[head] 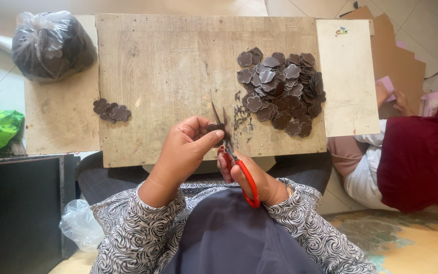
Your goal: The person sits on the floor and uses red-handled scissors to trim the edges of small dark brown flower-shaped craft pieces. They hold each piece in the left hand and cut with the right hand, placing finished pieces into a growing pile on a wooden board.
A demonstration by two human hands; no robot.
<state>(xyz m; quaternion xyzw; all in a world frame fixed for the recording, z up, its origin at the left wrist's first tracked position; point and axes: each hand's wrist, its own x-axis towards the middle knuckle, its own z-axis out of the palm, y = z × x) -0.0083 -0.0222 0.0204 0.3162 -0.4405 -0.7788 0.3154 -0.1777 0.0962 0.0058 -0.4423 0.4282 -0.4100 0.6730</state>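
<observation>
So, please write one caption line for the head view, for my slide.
Left hand holds a dark flower-shaped piece; right hand cuts it with red-handled scissors.

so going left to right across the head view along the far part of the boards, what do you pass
clear plastic bag of dark pieces → small stack of brown flower-shaped cutouts → scissors in the right hand → big pile of brown flower cutouts → pale board → another person's hand

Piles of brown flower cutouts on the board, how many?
2. A big pile lies at the board's upper right; a small pile sits at its left edge. The left hand holds one more piece; the tied bag may hide others.
</observation>
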